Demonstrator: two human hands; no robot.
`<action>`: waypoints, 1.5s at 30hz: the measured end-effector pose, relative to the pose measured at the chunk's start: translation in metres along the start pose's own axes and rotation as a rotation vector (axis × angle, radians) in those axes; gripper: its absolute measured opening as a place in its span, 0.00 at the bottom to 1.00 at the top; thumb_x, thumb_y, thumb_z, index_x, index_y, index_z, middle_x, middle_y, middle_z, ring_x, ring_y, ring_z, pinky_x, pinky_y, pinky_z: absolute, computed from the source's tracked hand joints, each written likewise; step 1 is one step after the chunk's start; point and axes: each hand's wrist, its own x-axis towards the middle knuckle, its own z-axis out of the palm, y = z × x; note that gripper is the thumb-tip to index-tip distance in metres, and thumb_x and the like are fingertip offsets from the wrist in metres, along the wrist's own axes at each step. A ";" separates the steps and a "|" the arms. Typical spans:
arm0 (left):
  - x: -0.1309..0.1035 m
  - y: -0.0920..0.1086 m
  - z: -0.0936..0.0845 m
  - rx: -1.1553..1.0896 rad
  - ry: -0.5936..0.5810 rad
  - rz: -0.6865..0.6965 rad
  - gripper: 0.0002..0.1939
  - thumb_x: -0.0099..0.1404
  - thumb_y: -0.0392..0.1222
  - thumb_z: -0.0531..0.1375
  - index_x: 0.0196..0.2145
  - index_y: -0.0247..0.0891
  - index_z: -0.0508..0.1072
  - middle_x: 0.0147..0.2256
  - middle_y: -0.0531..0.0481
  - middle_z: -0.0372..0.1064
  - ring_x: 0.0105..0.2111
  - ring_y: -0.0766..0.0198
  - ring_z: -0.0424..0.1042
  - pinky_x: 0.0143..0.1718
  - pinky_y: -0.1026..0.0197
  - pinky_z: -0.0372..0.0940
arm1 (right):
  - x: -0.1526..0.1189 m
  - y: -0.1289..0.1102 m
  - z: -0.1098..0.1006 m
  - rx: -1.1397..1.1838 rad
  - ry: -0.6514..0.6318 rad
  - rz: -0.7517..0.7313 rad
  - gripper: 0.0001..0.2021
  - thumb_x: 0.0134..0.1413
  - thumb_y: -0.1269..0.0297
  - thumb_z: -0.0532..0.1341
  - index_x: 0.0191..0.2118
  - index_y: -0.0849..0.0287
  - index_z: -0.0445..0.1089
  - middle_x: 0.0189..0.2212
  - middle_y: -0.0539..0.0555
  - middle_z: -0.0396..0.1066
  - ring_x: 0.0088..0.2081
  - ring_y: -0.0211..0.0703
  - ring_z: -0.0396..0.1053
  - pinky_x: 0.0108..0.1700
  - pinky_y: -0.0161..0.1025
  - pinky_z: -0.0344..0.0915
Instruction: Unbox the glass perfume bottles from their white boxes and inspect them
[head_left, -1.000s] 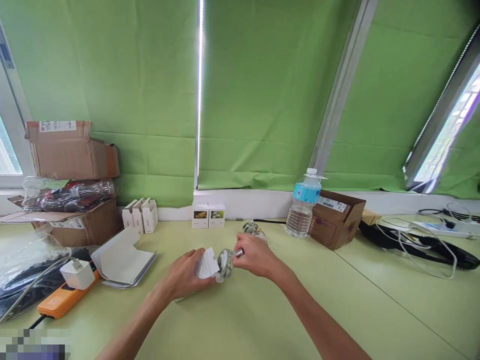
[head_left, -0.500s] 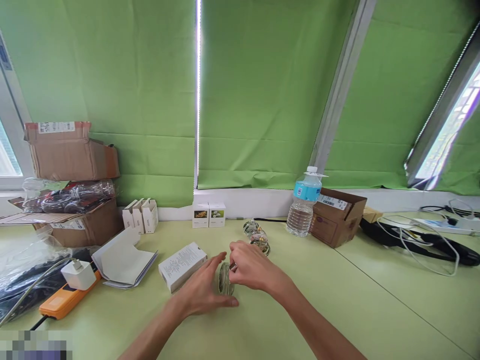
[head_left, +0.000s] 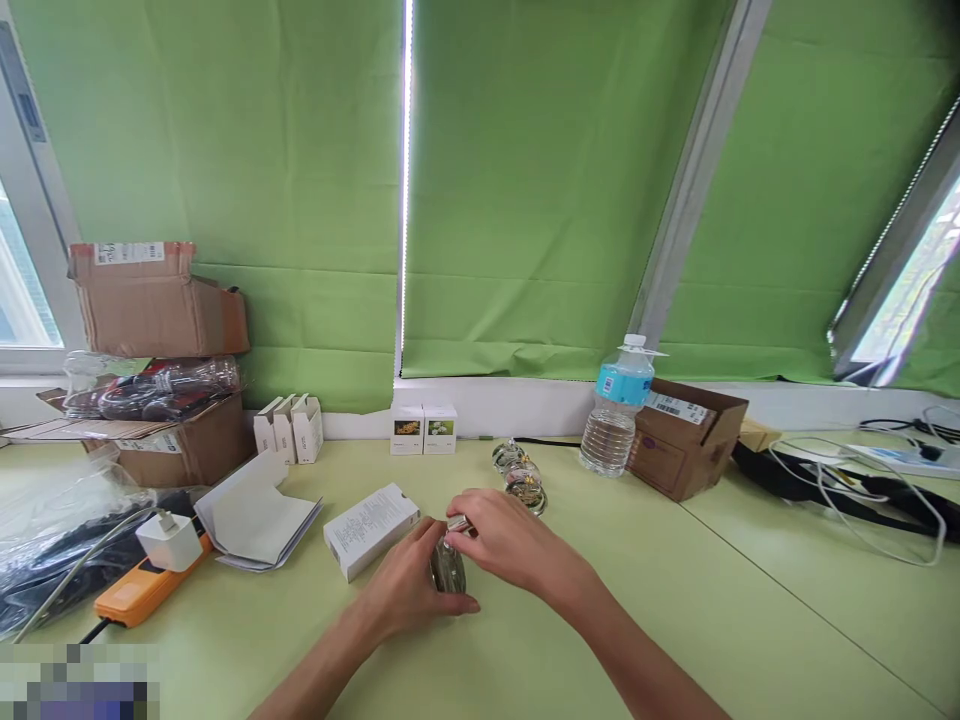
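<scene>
A small glass jar point(head_left: 449, 567) stands between my hands near the middle of the table. My left hand point(head_left: 411, 585) is wrapped round its left side, thumb along the near side. Above the jar's mouth, my right hand point(head_left: 499, 538) pinches a small silvery piece point(head_left: 457, 523), perhaps a lid; its exact shape is partly hidden by the fingers. Just left of my left hand lies a white printed box point(head_left: 371, 530). Beyond my right hand, several small glass jars with metal clasps point(head_left: 520, 478) sit close together.
White papers point(head_left: 259, 515), an orange power strip point(head_left: 142, 592) and stacked cardboard boxes point(head_left: 161, 310) are at the left. Small white boxes point(head_left: 423, 430) stand at the back. A water bottle point(head_left: 611, 420), a brown carton point(head_left: 679, 445) and tangled cables point(head_left: 840, 490) are on the right.
My left hand has closed in around the jar, its fingers now touching it. My right hand has shifted slightly, with the silvery piece now above the jar's mouth. The view has turned slightly left.
</scene>
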 end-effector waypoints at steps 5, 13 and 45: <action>-0.001 -0.004 0.001 0.030 0.021 -0.035 0.35 0.47 0.62 0.68 0.48 0.42 0.66 0.45 0.47 0.69 0.43 0.53 0.69 0.42 0.56 0.63 | -0.001 0.000 -0.012 0.013 0.054 0.030 0.11 0.58 0.60 0.55 0.44 0.56 0.69 0.40 0.55 0.74 0.39 0.45 0.70 0.36 0.36 0.55; 0.002 -0.025 -0.002 0.206 0.091 -0.074 0.30 0.54 0.62 0.63 0.46 0.40 0.64 0.43 0.45 0.70 0.41 0.51 0.70 0.38 0.57 0.62 | 0.006 0.022 0.010 -0.128 -0.049 0.113 0.08 0.54 0.62 0.60 0.40 0.56 0.68 0.35 0.54 0.73 0.36 0.45 0.70 0.31 0.36 0.50; 0.004 -0.027 -0.011 -0.184 -0.022 -0.088 0.12 0.56 0.48 0.63 0.29 0.36 0.72 0.25 0.55 0.60 0.26 0.68 0.56 0.27 0.65 0.50 | 0.007 0.004 0.015 -0.020 0.032 0.016 0.15 0.64 0.58 0.50 0.43 0.57 0.71 0.37 0.55 0.75 0.39 0.44 0.71 0.36 0.36 0.55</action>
